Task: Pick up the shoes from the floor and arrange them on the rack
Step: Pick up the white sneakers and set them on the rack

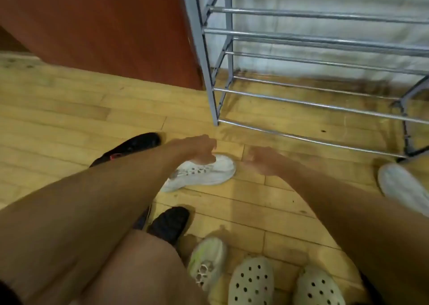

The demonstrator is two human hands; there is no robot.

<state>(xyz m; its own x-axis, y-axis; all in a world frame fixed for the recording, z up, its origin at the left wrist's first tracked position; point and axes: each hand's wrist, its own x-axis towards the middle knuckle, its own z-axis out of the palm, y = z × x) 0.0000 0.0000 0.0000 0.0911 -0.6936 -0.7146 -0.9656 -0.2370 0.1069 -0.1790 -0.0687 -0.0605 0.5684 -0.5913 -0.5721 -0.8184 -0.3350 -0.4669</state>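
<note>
At mid left, a black shoe [130, 146] lying on the wooden floor [58, 109], partly hidden behind the left forearm. Near centre, left hand [199, 150] reaching down, fingers curled onto the top of a white sneaker [204, 172], apparently pinching its upper for lifting; blurred, so grip uncertain. Sneaker on the floor, close before the rack's lower left foot. Along the bottom edge, a second black shoe [169, 225], a pale greenish shoe [206, 260] and two perforated clogs [251, 281]. Right of centre, right hand [262, 163], blurred, fingers loosely bent, holding nothing, probably kept free for another shoe. Upper right, metal rack [325, 105] against the wall, no shoe yet on visible bars. Far right, another white shoe [399, 186].
</note>
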